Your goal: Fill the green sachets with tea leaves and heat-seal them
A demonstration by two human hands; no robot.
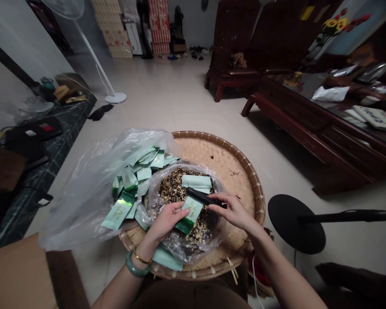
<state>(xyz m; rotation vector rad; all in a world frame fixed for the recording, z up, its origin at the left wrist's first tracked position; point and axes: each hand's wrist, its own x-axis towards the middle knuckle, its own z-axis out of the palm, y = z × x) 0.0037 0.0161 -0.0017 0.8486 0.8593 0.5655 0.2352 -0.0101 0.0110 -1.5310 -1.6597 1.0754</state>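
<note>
The shiny pale floor (170, 96) ran back to the dark wood seats (234, 43), and from far off I looked down at a round woven tray (258, 184). My left hand (167, 218) had its thumb and fingers pinched on a green packet (194, 207), over the clear bag (152, 186) of dry bits (173, 182). I think that pinch kept the packet flat and its top edge easy to reach. My right hand (233, 209) had its fingers wrapped around a long black tool (201, 197), laid along that edge, maybe so they lined up. More packets (125, 182) lay by the big cloudy bag (83, 193), perhaps to be close to my left hand.
</note>
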